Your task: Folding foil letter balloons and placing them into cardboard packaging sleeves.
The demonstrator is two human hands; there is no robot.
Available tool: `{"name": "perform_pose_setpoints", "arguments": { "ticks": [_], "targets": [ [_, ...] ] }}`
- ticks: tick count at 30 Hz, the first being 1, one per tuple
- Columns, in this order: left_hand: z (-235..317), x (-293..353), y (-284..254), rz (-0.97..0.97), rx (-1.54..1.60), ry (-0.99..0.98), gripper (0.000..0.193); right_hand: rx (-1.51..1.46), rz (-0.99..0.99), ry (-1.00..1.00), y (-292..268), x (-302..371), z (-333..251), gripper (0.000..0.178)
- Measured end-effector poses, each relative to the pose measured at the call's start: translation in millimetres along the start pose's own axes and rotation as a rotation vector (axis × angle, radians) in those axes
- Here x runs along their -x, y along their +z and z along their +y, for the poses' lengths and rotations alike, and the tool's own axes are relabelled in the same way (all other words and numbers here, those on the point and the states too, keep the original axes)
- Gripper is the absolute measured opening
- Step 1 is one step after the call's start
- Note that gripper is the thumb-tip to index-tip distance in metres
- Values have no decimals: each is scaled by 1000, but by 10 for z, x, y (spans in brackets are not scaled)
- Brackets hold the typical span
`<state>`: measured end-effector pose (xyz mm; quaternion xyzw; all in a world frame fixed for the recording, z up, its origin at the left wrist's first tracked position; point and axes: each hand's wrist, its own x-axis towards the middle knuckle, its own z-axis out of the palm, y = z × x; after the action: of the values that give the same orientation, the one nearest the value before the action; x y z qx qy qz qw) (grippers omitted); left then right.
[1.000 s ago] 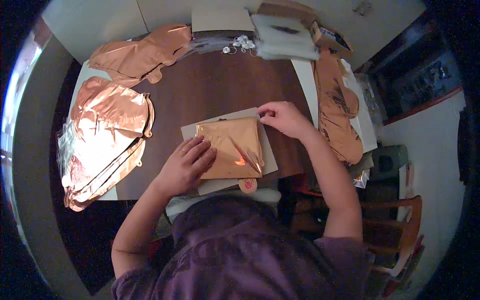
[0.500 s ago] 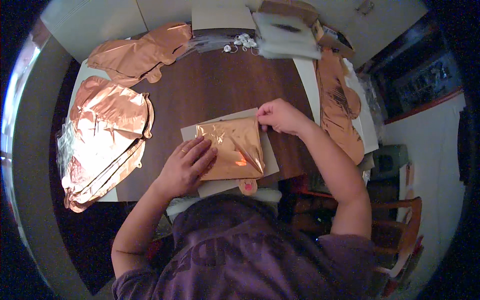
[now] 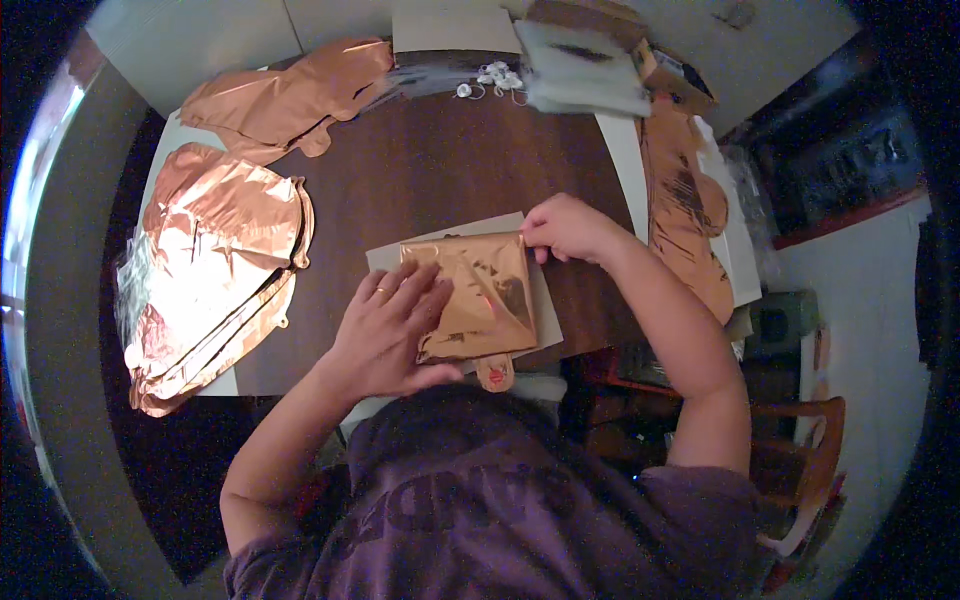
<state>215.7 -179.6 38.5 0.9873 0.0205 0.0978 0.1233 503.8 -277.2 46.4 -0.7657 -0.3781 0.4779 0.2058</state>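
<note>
The folded copper-coloured foil balloon (image 3: 490, 290), lying on a grey card sheet (image 3: 546, 305) at the near edge of the brown table (image 3: 440, 165), looks light, limp and slippery, and probably creases easily (thin film usually does), so its flat edges and corners seem the safest hold. The left hand (image 3: 392, 325) rests spread over its left side, fingers extended, while the right hand (image 3: 574, 228) pinches its far right corner. Those fingertips hide whether card is caught too, and the near tab's print is illegible.
</note>
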Motion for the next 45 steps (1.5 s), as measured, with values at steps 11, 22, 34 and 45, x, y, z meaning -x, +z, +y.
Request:
{"name": "perform_pose_setpoints", "arguments": {
  "ticks": [11,22,34,45],
  "targets": [
    [-91,-157,311,12,-17,-51,106,-6,-7,-38,5,-1,-6,15],
    [-75,-163,322,21,-29,-106,106,95,114,-278,42,-136,85,11],
    [35,-175,173,43,-110,-129,102,159,-75,-1,-24,-72,-107,15],
    [34,-84,247,76,-47,-143,106,417,-9,-10,70,-24,-268,20]
  ]
}}
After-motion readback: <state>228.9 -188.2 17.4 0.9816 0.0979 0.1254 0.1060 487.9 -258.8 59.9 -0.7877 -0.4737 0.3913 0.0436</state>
